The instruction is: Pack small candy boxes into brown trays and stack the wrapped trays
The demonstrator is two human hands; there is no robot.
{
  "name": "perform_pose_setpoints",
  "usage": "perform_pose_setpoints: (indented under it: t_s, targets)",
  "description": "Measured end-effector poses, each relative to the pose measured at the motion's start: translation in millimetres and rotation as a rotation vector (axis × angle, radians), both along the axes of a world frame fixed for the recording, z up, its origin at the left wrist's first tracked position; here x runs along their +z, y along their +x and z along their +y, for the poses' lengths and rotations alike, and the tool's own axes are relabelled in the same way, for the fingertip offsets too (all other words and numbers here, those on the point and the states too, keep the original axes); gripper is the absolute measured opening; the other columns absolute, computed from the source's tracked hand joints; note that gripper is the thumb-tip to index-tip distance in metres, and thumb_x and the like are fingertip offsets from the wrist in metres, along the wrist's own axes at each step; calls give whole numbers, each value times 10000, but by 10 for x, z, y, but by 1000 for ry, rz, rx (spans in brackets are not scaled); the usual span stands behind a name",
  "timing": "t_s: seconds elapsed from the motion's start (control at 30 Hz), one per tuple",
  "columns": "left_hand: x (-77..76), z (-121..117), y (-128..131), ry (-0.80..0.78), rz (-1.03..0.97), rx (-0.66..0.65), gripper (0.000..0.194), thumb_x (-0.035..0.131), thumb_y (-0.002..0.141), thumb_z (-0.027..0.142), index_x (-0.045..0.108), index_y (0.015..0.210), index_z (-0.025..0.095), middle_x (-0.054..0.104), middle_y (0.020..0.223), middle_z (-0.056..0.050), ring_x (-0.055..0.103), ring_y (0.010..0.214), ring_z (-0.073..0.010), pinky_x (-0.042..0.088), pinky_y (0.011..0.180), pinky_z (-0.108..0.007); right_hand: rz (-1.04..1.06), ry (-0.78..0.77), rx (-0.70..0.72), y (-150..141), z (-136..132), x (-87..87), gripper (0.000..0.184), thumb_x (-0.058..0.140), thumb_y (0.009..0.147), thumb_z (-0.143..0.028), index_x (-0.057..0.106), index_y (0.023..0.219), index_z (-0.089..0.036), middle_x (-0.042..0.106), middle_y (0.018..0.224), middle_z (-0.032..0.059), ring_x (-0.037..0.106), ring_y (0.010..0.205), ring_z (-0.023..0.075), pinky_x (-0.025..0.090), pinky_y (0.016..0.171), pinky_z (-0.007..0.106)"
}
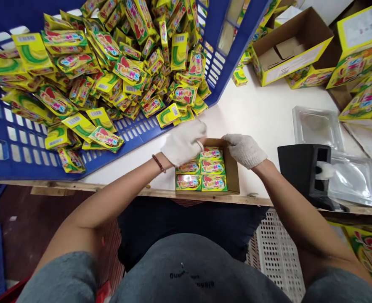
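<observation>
Left hand (pixel 182 143), white glove, fingers curled low over near edge of small cardboard tray (pixel 232 168); can't tell if gripping. Right hand (pixel 244 150) bent at tray's far corner, grip unclear. Tray holds Tums boxes (pixel 201 176). Hard bump could tip tray, spill boxes.

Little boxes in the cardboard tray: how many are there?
5, all in the cardboard tray: front left box, front right box, middle left box, middle right box, back right box. More may hide under the left hand.
</observation>
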State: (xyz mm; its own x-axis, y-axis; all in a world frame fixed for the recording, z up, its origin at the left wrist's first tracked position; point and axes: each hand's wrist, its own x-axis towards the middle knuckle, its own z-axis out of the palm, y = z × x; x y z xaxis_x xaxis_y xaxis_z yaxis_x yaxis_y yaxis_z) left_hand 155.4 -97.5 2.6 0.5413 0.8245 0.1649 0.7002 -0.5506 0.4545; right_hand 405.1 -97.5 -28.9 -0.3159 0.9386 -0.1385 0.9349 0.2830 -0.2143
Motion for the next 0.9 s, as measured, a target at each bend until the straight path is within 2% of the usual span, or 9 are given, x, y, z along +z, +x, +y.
perform_pose_setpoints:
  t_s: [0.1, 0.2, 0.3, 0.37, 0.53, 0.6, 0.67, 0.77, 0.9]
  targets:
    - [-124, 352, -330, 62, 44, 387, 401, 654, 907, 223, 602, 1304, 212, 636, 1348, -96, 554, 1307, -295, 482, 1132, -480, 40, 38, -4, 19, 2, 15, 337, 527, 946, -168, 788, 1158, -194, 806, 1153, 126, 757, 1081, 315, 606, 969, 429]
    - [-340, 586, -566, -60, 221, 535, 571, 733, 825, 205, 563, 1367, 141, 572, 1439, -165, 506, 1383, -364, 457, 1153, -483, 174, 250, 52, -95, -51, 62, 354, 568, 966, -247, 734, 1268, -166, 754, 1268, 179, 723, 1144, 347, 607, 1002, 503]
    - [-459, 621, -690, -49, 193, 528, 337, 568, 962, 197, 618, 1293, 160, 630, 1346, -155, 579, 1308, -309, 476, 1109, -411, 294, 400, 168, -311, -111, 114, 398, 544, 957, -192, 689, 1327, -173, 684, 1389, 193, 681, 1229, 344, 603, 1021, 516]
    - [-458, 569, -720, -1, 151, 520, 314, 502, 1000, 190, 629, 1286, 168, 650, 1305, -141, 600, 1281, -280, 471, 1103, -384, 336, 430, 239, -496, -119, 142, 439, 512, 949, -138, 668, 1354, -201, 644, 1455, 173, 660, 1264, 330, 605, 1014, 511]
    - [-486, 429, -640, -83, 272, 430, 528, 718, 899, 380, 602, 1354, 139, 646, 1330, -177, 619, 1242, -346, 505, 1024, -427, 392, 412, 338, -929, -39, 172, 470, 507, 918, -73, 675, 1332, -221, 641, 1450, 142, 647, 1285, 317, 591, 1048, 535]
    - [-574, 442, -591, -77, 276, 464, 469, 686, 912, 336, 617, 1337, 149, 662, 1325, -175, 627, 1235, -348, 504, 1019, -437, 416, 408, 350, -1005, -22, 169, 446, 523, 920, -87, 687, 1319, -203, 646, 1440, 159, 646, 1293, 334, 582, 1065, 561]
    - [-662, 489, -574, -59, 171, 537, 365, 609, 947, 258, 641, 1297, 157, 690, 1294, -164, 646, 1219, -326, 507, 1022, -426, 435, 404, 352, -1002, -33, 168, 442, 538, 928, -109, 686, 1336, -192, 651, 1433, 179, 655, 1284, 347, 585, 1063, 574]
    - [-686, 470, -620, -44, -180, 596, 317, 543, 999, 253, 644, 1283, 158, 738, 1217, -138, 687, 1161, -278, 532, 1021, -394, 457, 436, 344, -904, -88, 207, 476, 535, 943, -132, 657, 1396, -205, 645, 1443, 184, 660, 1285, 350, 609, 1025, 561]
    - [-481, 12, -645, 11, -488, 246, 371, 494, 1057, 382, 633, 1315, 155, 730, 1286, -138, 692, 1196, -254, 546, 1068, -415, 411, 492, 319, -795, -214, 393, 504, 551, 941, -162, 622, 1437, -217, 623, 1469, 190, 635, 1320, 370, 611, 989, 555]
